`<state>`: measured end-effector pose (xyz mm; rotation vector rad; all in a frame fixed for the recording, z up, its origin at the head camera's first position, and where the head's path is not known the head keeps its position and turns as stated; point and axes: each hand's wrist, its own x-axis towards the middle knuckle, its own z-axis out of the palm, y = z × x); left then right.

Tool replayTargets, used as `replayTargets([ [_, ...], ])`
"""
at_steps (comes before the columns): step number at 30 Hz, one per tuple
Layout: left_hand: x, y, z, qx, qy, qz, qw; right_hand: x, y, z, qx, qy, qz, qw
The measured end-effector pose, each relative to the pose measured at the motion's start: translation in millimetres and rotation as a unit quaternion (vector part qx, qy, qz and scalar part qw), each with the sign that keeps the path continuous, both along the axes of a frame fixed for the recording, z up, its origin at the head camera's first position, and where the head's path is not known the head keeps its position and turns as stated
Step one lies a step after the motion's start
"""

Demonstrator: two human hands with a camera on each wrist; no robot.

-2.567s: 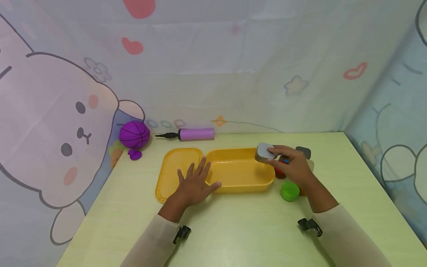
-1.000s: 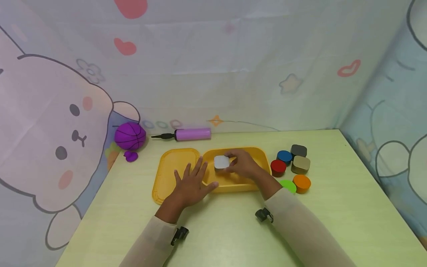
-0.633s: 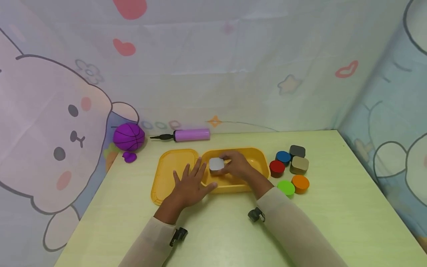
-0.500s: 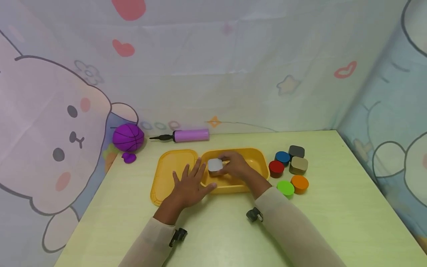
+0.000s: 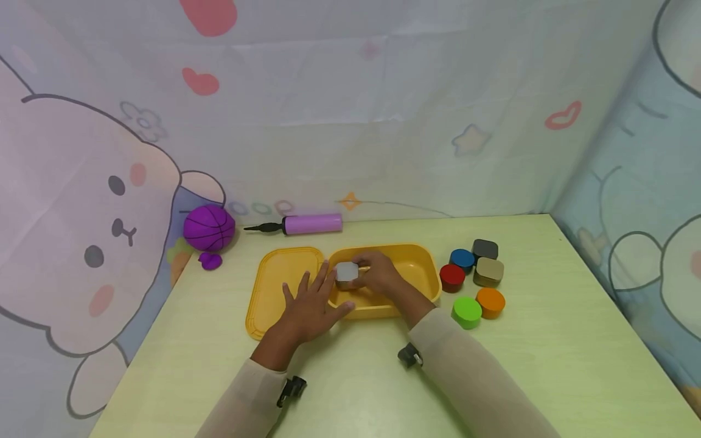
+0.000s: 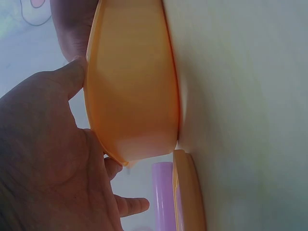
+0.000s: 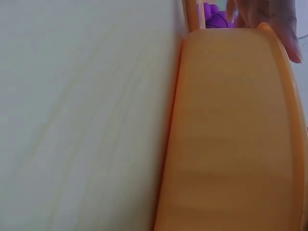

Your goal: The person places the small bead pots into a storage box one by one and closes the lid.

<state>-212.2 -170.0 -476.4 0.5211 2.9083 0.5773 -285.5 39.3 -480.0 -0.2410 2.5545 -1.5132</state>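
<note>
A small rounded-square block (image 5: 347,272) with a pale grey top is at the left end inside the yellow box (image 5: 378,312). My right hand (image 5: 381,277) reaches over the front rim and pinches the block between thumb and fingers. My left hand (image 5: 309,313) lies with fingers spread at the box's left end. In the left wrist view, the left thumb and fingers (image 6: 126,206) are along the rim of the box (image 6: 132,86). The right wrist view shows the outer wall of the box (image 7: 231,125); the block is hidden there.
A flat yellow lid (image 5: 285,271) lies left of the box. To the right stand several blocks: red (image 5: 452,277), blue (image 5: 462,260), dark grey (image 5: 485,249), tan (image 5: 488,271), green (image 5: 467,311) and orange (image 5: 490,302). Behind are a purple pump (image 5: 313,224), ball (image 5: 209,228) and duck (image 5: 210,261).
My right hand has carried the grey block from above the box's right end down into its left end. In the last half second it slid slightly further left. The left hand stayed put.
</note>
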Motion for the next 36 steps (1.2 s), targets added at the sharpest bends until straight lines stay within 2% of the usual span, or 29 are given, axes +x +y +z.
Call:
replayTargets([
  [9, -0.7, -0.2, -1.0, -0.009, 0.005, 0.001, 0.9999, 1.6, -4.6, -2.8, -0.017, 0.002, 0.024, 0.9996],
  [19, -2.3, -0.2, -2.8, -0.010, 0.003, 0.000, 0.9999, 4.7, -4.2, 0.5, 0.005, 0.024, 0.037, 0.9990],
  [30, -1.6, -0.1, -1.5, -0.004, 0.002, 0.000, 1.0000, 3.9, -4.3, 0.4, 0.004, 0.019, 0.036, 0.9992],
  [36, -1.2, -0.5, -2.0, -0.005, 0.002, 0.001, 1.0000, 1.8, 1.5, 1.7, 0.036, 0.012, 0.023, 0.9990],
])
